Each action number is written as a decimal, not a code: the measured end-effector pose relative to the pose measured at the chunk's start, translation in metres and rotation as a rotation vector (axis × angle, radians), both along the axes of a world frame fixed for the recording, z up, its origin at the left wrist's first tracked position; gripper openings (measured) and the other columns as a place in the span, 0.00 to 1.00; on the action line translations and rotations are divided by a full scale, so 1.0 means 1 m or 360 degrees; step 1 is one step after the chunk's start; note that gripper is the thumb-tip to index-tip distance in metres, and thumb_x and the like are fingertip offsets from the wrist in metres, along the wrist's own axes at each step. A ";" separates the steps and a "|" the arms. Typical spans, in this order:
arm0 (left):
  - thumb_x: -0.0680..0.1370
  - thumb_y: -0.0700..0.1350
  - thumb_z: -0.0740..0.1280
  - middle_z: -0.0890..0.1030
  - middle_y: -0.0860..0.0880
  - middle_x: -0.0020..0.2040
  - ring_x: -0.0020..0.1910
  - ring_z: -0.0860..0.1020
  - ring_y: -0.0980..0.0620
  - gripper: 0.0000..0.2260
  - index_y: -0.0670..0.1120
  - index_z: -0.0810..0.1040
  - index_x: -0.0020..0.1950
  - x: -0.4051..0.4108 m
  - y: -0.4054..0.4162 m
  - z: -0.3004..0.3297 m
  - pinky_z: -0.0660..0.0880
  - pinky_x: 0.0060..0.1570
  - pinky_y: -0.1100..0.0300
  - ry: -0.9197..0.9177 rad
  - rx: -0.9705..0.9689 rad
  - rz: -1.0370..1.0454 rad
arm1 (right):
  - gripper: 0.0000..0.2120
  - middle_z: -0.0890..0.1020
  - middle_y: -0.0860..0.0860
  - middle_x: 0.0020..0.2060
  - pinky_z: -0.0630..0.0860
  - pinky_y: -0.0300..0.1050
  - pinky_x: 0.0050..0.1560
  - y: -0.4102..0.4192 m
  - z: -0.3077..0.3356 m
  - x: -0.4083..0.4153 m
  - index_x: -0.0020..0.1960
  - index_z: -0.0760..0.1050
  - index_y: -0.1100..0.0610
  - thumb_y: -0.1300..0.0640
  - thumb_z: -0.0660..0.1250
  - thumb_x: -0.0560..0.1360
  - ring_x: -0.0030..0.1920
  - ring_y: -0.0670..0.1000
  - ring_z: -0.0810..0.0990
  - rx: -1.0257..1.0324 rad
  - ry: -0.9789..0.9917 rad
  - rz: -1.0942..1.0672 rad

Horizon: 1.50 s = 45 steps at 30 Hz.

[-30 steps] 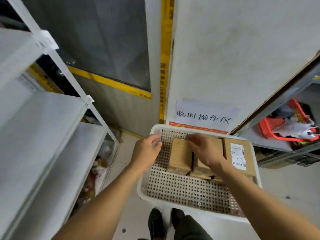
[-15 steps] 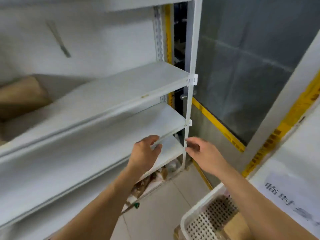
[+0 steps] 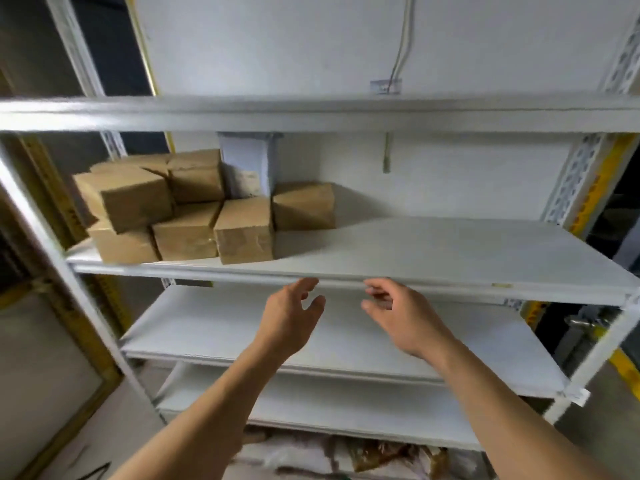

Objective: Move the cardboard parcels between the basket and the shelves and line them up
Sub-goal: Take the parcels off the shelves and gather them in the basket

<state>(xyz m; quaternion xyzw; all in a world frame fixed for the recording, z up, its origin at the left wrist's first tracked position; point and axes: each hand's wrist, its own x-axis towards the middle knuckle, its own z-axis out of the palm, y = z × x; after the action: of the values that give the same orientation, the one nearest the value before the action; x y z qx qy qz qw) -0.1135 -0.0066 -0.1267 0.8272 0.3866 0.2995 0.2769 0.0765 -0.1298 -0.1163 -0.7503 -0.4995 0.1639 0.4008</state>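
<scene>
Several brown cardboard parcels (image 3: 194, 209) are piled loosely on the left part of a white shelf (image 3: 433, 251), some stacked two high. My left hand (image 3: 291, 313) and my right hand (image 3: 398, 313) are both raised in front of that shelf's front edge, fingers loosely spread, holding nothing. They hover below and to the right of the parcels, apart from them. The basket is out of view.
The white metal rack has an upper shelf (image 3: 311, 112) and two lower bare shelves (image 3: 346, 341). A white post (image 3: 41, 216) stands at the left. Crumpled bags (image 3: 363, 459) lie on the floor under the rack. A yellow-striped wall edge (image 3: 588, 195) is at the right.
My view has swung left from the basket to the rack. Both hands left the parcels in the basket and now hover empty before the shelf.
</scene>
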 end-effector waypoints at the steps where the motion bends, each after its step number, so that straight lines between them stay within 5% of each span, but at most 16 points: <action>1: 0.82 0.50 0.71 0.82 0.49 0.67 0.64 0.81 0.51 0.19 0.48 0.79 0.73 -0.011 0.012 0.004 0.77 0.65 0.55 -0.0023 0.0024 0.0042 | 0.20 0.82 0.45 0.61 0.76 0.46 0.68 0.019 0.005 -0.009 0.71 0.77 0.51 0.53 0.73 0.80 0.62 0.46 0.82 0.0024 0.0009 0.0042; 15: 0.81 0.48 0.71 0.84 0.44 0.59 0.58 0.81 0.44 0.15 0.44 0.80 0.65 -0.096 0.177 0.031 0.75 0.54 0.55 -0.0151 0.0196 0.0496 | 0.24 0.79 0.49 0.68 0.75 0.42 0.62 0.225 0.021 -0.089 0.76 0.73 0.51 0.48 0.70 0.82 0.65 0.48 0.78 0.0040 0.0063 0.0263; 19: 0.82 0.51 0.68 0.82 0.43 0.55 0.55 0.78 0.42 0.15 0.41 0.79 0.61 -0.089 0.206 0.034 0.69 0.50 0.55 -0.0164 0.0027 0.0582 | 0.29 0.76 0.53 0.73 0.75 0.51 0.71 0.265 0.021 -0.092 0.78 0.69 0.53 0.45 0.69 0.82 0.70 0.52 0.77 0.0037 0.0206 0.0144; 25: 0.83 0.61 0.62 0.83 0.47 0.47 0.49 0.81 0.43 0.19 0.45 0.79 0.54 -0.068 0.248 0.031 0.79 0.50 0.50 -0.0206 -0.0294 0.0630 | 0.39 0.67 0.55 0.80 0.70 0.57 0.75 0.314 0.020 -0.083 0.84 0.58 0.53 0.35 0.65 0.81 0.78 0.59 0.68 -0.0047 0.0450 0.0022; 30: 0.84 0.62 0.58 0.80 0.46 0.37 0.43 0.79 0.42 0.25 0.44 0.76 0.39 -0.054 0.263 0.034 0.69 0.42 0.53 -0.0211 -0.0394 0.0739 | 0.43 0.63 0.57 0.82 0.64 0.57 0.78 0.338 0.018 -0.081 0.85 0.54 0.57 0.34 0.64 0.81 0.80 0.60 0.64 -0.0078 0.0721 0.0071; 36: 0.80 0.61 0.64 0.84 0.48 0.41 0.45 0.82 0.44 0.18 0.47 0.81 0.45 -0.050 0.266 0.025 0.81 0.49 0.48 -0.0250 -0.0325 0.0760 | 0.42 0.60 0.56 0.83 0.61 0.56 0.79 0.346 0.007 -0.077 0.86 0.51 0.57 0.36 0.63 0.83 0.82 0.60 0.61 -0.0079 0.0782 0.0144; 41: 0.79 0.57 0.68 0.81 0.48 0.50 0.48 0.80 0.47 0.15 0.47 0.73 0.58 -0.055 0.252 0.022 0.79 0.48 0.52 -0.0349 -0.0397 0.0717 | 0.45 0.68 0.54 0.80 0.67 0.59 0.77 0.333 -0.002 -0.076 0.84 0.57 0.54 0.33 0.68 0.77 0.78 0.57 0.69 0.0023 0.0781 0.0169; 43: 0.80 0.51 0.69 0.81 0.48 0.50 0.45 0.79 0.51 0.14 0.46 0.70 0.60 -0.058 0.243 0.019 0.73 0.39 0.61 -0.0429 -0.0473 0.0648 | 0.42 0.74 0.52 0.75 0.72 0.54 0.72 0.322 -0.004 -0.079 0.81 0.62 0.54 0.36 0.71 0.76 0.72 0.54 0.74 0.0068 0.0769 0.0181; 45: 0.80 0.50 0.70 0.82 0.48 0.55 0.47 0.79 0.55 0.17 0.46 0.69 0.63 -0.060 0.238 0.011 0.73 0.39 0.64 -0.0541 -0.0501 0.0561 | 0.28 0.77 0.47 0.66 0.73 0.42 0.62 0.313 -0.006 -0.078 0.77 0.64 0.53 0.48 0.71 0.82 0.62 0.46 0.77 0.0128 0.0786 0.0214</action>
<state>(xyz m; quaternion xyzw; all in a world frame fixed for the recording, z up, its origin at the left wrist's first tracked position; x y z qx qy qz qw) -0.1738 0.2315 -0.1158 0.6320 0.5142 0.4136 0.4064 -0.0011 0.1831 -0.1227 -0.6361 -0.4413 0.3485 0.5283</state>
